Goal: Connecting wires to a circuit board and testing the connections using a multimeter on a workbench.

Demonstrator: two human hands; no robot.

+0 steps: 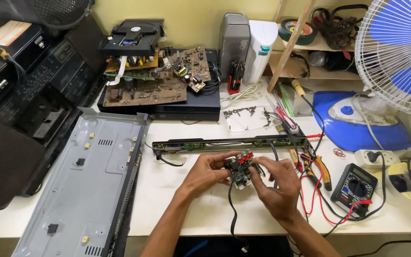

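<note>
Near the front edge of the bench, at its middle: a small board with red sockets on top, lifted just clear of the surface. Left hand clasped on the board's left side, fingers curled round it. Right hand closed on the right side, thumb and fingertips pinching the board's edge. Black cable hanging from the board's underside, trailing toward the front edge and over it.

Just behind the hands, lying crosswise: a long narrow panel with green strips along it, a short black lead at its left end. Toward the left edge: a grey metal case, flat, reaching the front edge. At the back left corner: a black player stacked with brown circuit boards and a disc drive.

Behind the panel, mid-bench: loose screws on a white sheet. To the right of the hands: pliers with yellow-and-black grips, then a multimeter with red and black leads looping about it, near the front right corner. Farther back on the right: a blue iron and a fan with blue blades at the right edge. Against the back wall: a screwdriver set, a grey speaker.
</note>
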